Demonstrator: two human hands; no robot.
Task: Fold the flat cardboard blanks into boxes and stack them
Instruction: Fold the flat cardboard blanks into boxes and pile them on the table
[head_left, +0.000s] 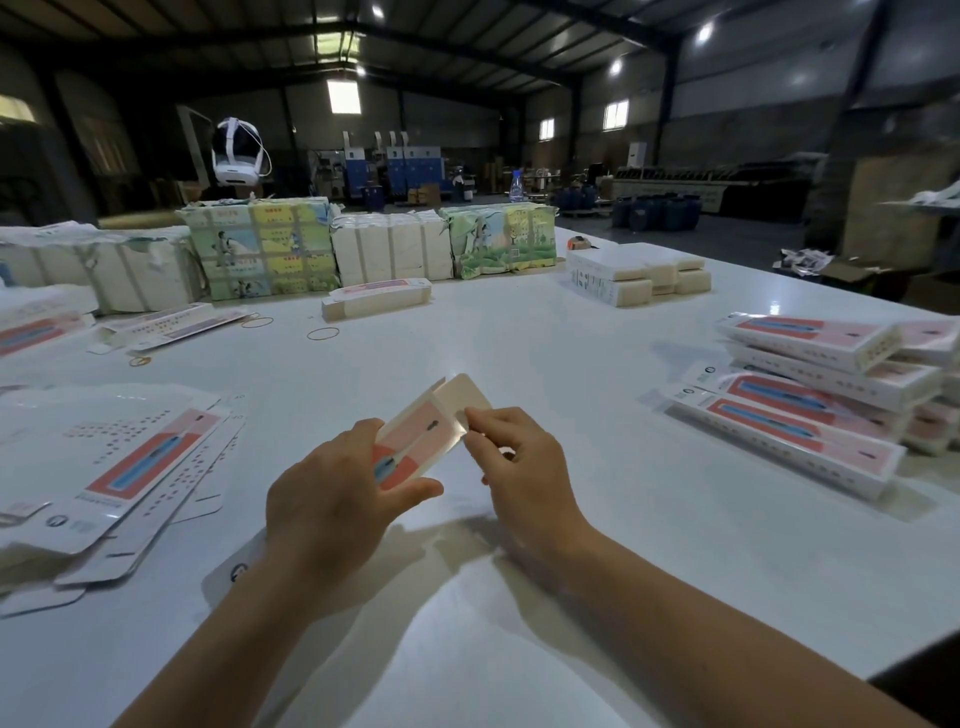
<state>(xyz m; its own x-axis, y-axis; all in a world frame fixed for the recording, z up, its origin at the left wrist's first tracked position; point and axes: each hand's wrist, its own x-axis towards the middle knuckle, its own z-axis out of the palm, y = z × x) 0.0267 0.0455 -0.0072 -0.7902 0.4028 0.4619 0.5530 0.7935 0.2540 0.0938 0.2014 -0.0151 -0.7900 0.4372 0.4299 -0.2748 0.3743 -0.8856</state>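
A long pink-and-white cardboard box (415, 439) is held above the white table (597, 415), its far end pointing away from me. My left hand (332, 499) wraps around its middle. My right hand (519, 457) pinches the open end flap (465, 395) between thumb and fingers. The box's near end juts out below my left wrist. A loose pile of flat blanks (114, 467) lies at the left. Folded boxes (810, 405) are stacked in layers at the right.
Strapped bundles of printed card (260, 249) line the far side, with a white block stack (639, 275) at the back right. A small blank pile (374, 301) and rubber bands (322, 333) lie mid-table. A water bottle (515, 188) stands behind.
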